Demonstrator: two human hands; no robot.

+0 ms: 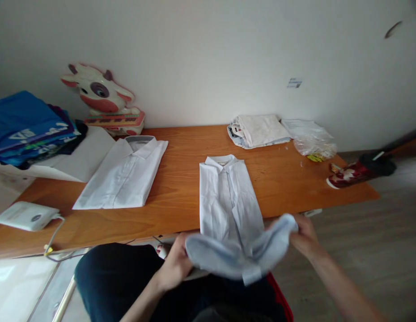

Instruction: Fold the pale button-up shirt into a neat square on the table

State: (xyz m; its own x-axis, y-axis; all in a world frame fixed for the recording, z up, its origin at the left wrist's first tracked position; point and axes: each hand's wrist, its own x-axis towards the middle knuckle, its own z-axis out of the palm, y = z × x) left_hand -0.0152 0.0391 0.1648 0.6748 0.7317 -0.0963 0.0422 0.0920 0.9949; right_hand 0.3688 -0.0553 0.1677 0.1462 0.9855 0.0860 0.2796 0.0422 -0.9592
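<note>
Pale blue shirt point(228, 201), hem between left hand point(176, 264), right hand point(305, 237)

Counter point(181, 197): wood, orange-brown, smooth w/ slight sheen. Pale blue shirt point(228, 201): thin woven cloth, matt, lightly creased. Folded white shirt point(124, 174): same cloth, smoother. Bag point(312, 141): clear plastic, crinkly, glossy. White box point(27, 215): smooth plastic. Cow toy point(100, 96): glossy plastic.
</note>
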